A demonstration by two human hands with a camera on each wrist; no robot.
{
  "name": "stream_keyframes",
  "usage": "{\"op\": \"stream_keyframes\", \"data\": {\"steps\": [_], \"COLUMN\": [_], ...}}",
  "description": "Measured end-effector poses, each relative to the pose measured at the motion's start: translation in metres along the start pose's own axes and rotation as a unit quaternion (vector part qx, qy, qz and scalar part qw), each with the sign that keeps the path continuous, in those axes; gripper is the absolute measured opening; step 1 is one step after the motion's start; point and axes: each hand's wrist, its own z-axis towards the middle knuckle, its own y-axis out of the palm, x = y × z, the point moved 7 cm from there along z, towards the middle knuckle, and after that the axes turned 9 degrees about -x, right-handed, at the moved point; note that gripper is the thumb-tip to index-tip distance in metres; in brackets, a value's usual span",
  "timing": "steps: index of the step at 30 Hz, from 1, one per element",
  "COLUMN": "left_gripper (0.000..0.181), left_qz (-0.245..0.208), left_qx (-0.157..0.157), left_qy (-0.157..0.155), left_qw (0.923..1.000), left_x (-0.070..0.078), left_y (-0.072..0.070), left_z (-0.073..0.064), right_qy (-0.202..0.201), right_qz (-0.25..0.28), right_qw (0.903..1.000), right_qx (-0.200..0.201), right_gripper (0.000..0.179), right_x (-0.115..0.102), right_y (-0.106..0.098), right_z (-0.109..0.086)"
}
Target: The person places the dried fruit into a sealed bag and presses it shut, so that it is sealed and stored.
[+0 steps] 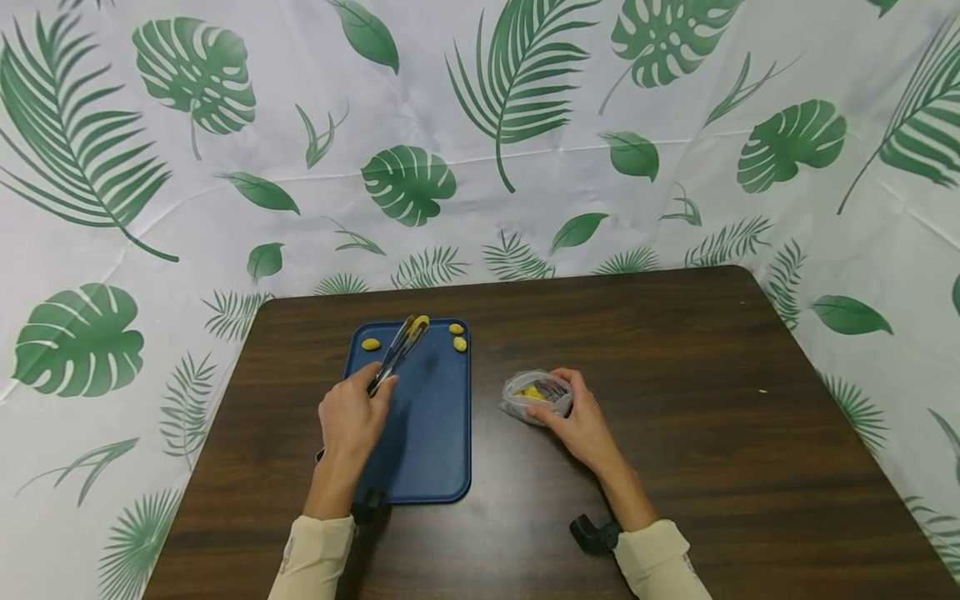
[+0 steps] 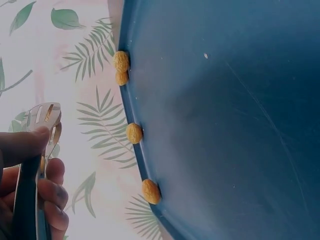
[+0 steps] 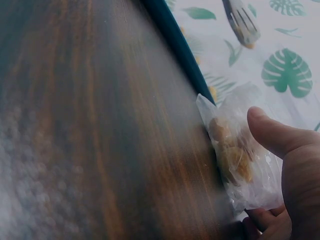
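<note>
My left hand grips metal tongs with dark handles, held above the far part of a blue tray. Something yellowish shows at the tong tips in the right wrist view. Several small yellow, wrinkled, nut-like pieces lie along the tray's far edge. My right hand holds a clear plastic bag on the table, thumb on the near side and fingers round the far side. Inside the bag are more yellow pieces; their number is hard to tell.
A dark wood-grain table lies under everything. Behind it hangs a white cloth with green leaf prints. The bag stands right of the tray, apart from it. A small pale speck lies on the table's right side.
</note>
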Motion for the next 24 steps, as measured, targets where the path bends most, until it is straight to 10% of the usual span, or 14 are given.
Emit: {"op": "stream_keyframes", "data": {"steps": [24], "left_gripper": [0.029], "left_qz": [-0.011], "left_qx": [0.005], "left_qy": [0.035], "left_qw": [0.9993], "left_x": [0.022], "left_y": [-0.006], "left_z": [-0.003], "right_qy": [0.014], "right_qz": [-0.009], "right_qw": [0.9999], "right_qx": [-0.003], "right_gripper": [0.073], "right_x": [0.001], "right_y": [0.000], "right_z": [0.000]}}
